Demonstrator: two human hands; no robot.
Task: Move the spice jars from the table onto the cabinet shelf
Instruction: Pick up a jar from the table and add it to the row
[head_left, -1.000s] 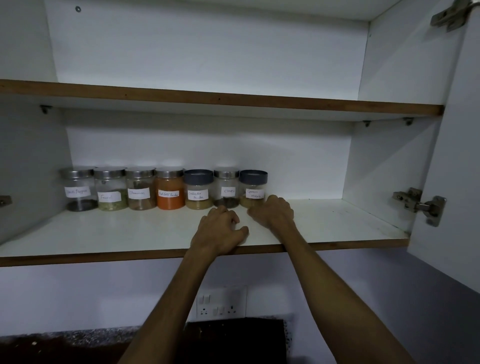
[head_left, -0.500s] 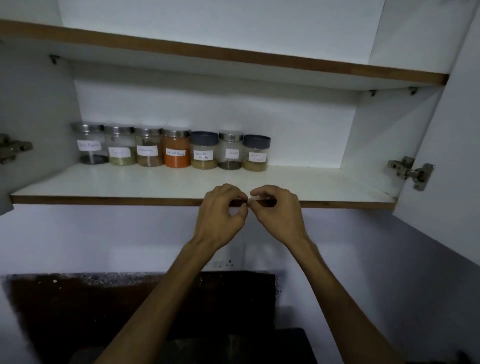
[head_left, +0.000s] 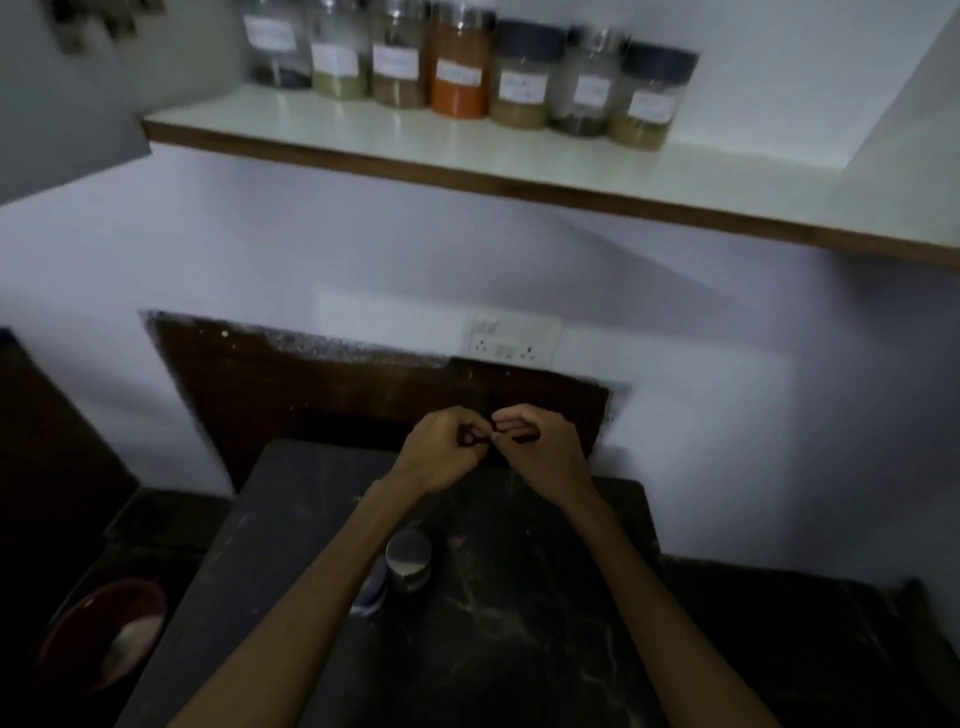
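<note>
Several labelled spice jars stand in a row at the back of the white cabinet shelf (head_left: 467, 156), among them an orange-filled jar (head_left: 460, 67) and a dark-lidded jar (head_left: 649, 93) at the right end. On the dark table (head_left: 519, 623) below, a jar with a steel lid (head_left: 409, 558) stands beside my left forearm, with a second dark-lidded jar (head_left: 371, 590) partly hidden behind the arm. My left hand (head_left: 441, 452) and my right hand (head_left: 540, 447) hover above the table's far edge, fingers curled, fingertips touching each other, holding no jar.
A white socket plate (head_left: 511, 338) sits on the wall under the shelf. A red bowl (head_left: 104, 634) with something pale in it lies low at the left of the table. A cabinet hinge (head_left: 83, 21) shows at the top left, blurred.
Both hands have come down from the shelf's front edge to just above the table. The view has tilted down, so the table and its jars now show.
</note>
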